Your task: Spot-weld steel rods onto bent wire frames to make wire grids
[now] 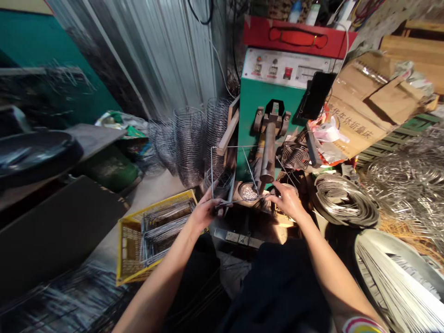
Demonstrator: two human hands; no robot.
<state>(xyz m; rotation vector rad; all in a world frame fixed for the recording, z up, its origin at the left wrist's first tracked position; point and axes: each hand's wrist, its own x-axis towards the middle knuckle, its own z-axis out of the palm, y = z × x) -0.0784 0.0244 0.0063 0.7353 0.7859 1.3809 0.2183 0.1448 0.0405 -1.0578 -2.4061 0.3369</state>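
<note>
A thin metal wire frame (212, 172), roughly rectangular with slanted inner wires, is held up in front of a green machine that looks like a spot welder (250, 115). My left hand (208, 206) grips its near left corner, thumb and fingers closed on the wire. On the other side, my right hand (286, 200) pinches the near edge at the right, just below the machine's thick metal arm (268, 157). Part of the frame passes beside that arm; exact contact with the electrode tips cannot be made out. A small round dish of shiny bits (248, 191) lies beneath the frame.
At left stands a yellow crate (121, 249) of wire pieces. Behind it rise stacks of wire rings (189, 148). Coiled metal strip (343, 201), a basin of straight wires (367, 254) and tangled wire (409, 180) crowd the right, below a cardboard box (367, 106).
</note>
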